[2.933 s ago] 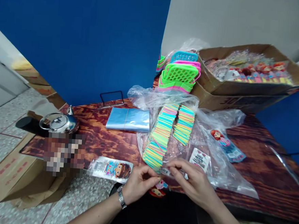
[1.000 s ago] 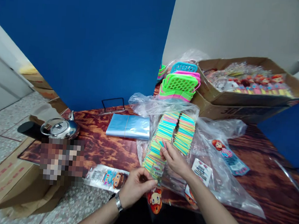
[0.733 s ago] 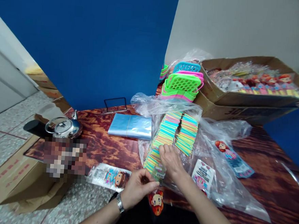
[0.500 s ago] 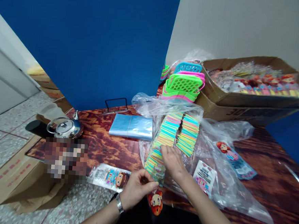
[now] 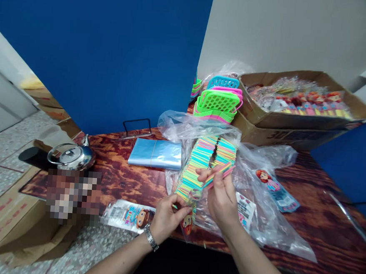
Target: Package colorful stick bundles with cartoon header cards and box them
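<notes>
Over the dark-grained table [image 5: 114, 176] (blue partition [image 5: 107, 56] behind), both hands [image 5: 224, 198] work.

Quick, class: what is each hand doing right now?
Left hand: closed, pinching a clear printed packet.
Right hand: closed on a few coloured sticks.

Held, tilted sticks [image 5: 218, 176] (multicolored), seemingly several.

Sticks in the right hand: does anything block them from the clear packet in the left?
Nothing visible stands between the held sticks in the right hand and the clear packet in the left hand. The stick pile lies beyond, not between.
</notes>
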The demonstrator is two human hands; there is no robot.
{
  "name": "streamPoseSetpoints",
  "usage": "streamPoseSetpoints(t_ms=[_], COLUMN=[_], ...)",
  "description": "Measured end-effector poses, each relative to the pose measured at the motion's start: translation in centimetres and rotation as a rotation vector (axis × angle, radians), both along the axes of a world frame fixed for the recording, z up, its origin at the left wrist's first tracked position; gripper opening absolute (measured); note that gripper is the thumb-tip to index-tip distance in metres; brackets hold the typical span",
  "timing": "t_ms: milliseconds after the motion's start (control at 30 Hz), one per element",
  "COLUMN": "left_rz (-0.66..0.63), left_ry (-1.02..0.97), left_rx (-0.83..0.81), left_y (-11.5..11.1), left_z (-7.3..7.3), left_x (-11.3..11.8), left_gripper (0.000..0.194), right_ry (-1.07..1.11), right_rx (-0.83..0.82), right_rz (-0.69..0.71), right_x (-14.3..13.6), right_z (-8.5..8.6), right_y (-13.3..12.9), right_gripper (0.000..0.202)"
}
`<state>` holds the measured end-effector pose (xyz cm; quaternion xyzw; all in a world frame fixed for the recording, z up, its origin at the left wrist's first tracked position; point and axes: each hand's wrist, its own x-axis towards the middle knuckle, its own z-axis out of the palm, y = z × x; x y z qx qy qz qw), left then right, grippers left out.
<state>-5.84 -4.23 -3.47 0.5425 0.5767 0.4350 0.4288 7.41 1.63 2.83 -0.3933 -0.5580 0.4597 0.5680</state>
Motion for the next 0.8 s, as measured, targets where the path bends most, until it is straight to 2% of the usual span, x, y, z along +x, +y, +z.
streamPoseSetpoints(t_ms=[267,400,500,600,700,800], left_rz=[0.031,0.036,0.004,-0.037,-0.058,-0.053], left_ry=[0.062,0.102,0.118,0.125,0.133,0.159], left_rx=[0.087,0.213,0.307,0.373,0.455,0.504], left_y=[0.5,0.9,1.1,1.2,1.3,1.4], left_z=[1.1,1.9,2.2,2.4,2.2,2.0], left_x=[0.3,-0.2,-0.7,-1.1,-1.3,-1.6], left_gripper=[0.014,0.011,0.007,0.008,0.010,0.012], right_ry=[-0.259,-0.467,-0.493,-0.540,-0.682,-0.725], right_rx=[0.112,0.237,0.303,0.341,0.495,0.622], right_rz=[-0.005,0.036,-0.010,-0.017,0.023,-0.039], right_x=[-0.9,0.3,1.8,2.5,2.4,2.4], right_z=[-0.5,-0.7,-0.5,0.0,0.2,0.2], right_y=[-1.4,-2.0,-1.8,-1.6,-1.6,-1.7], right_gripper=[0.022,0.032,0.042,0.033,0.027,0.033])
